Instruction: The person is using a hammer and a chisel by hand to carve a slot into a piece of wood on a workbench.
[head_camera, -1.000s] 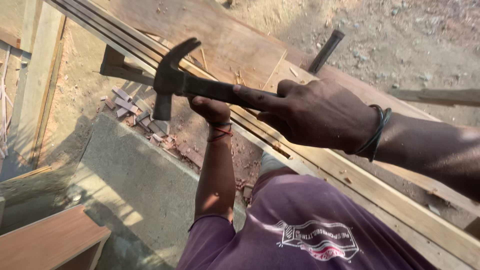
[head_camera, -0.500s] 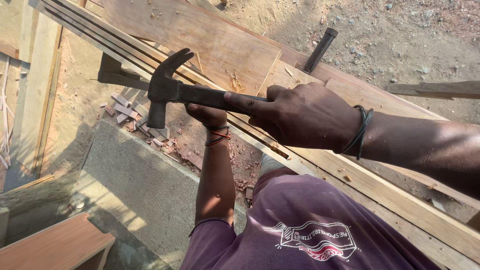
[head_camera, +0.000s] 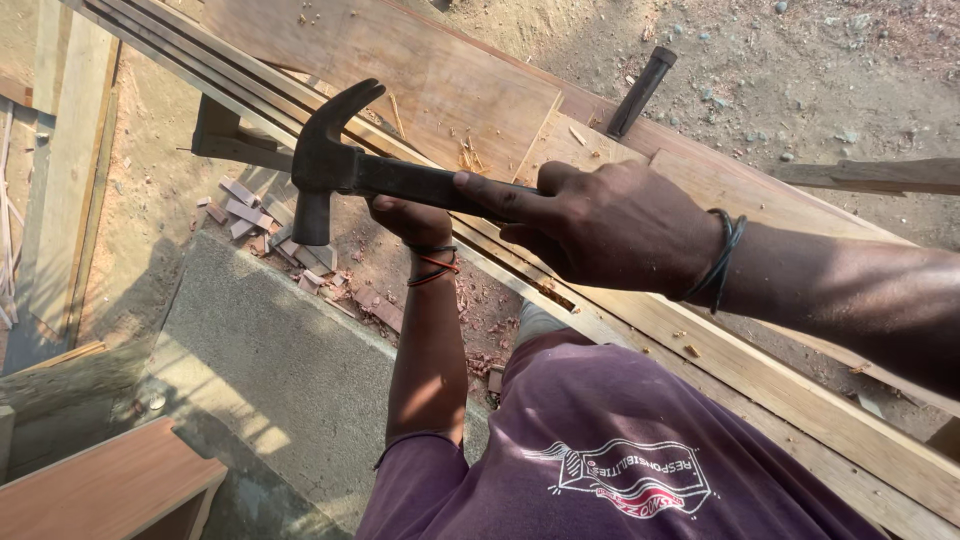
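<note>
My right hand (head_camera: 610, 225) is closed around the dark handle of a claw hammer (head_camera: 330, 165), forefinger stretched along the shaft. The hammer head hangs in the air, claw up, striking face down. Below the handle my left hand (head_camera: 412, 222) reaches down to the edge of a long wooden frame (head_camera: 760, 370); red and black bands circle that wrist. Its fingers are hidden behind the hammer shaft. A black cord band sits on my right wrist. My purple shirt fills the bottom of the view.
A dark tool handle (head_camera: 640, 90) lies on a wide plank (head_camera: 420, 80) at the top. Small wood offcuts (head_camera: 250, 215) litter the ground by a concrete slab (head_camera: 280, 350). Boards (head_camera: 70, 170) lean at left, a wooden box (head_camera: 100, 490) stands at bottom left.
The hammer and my right hand have dropped slightly and shifted left. My left hand stays at the frame's edge.
</note>
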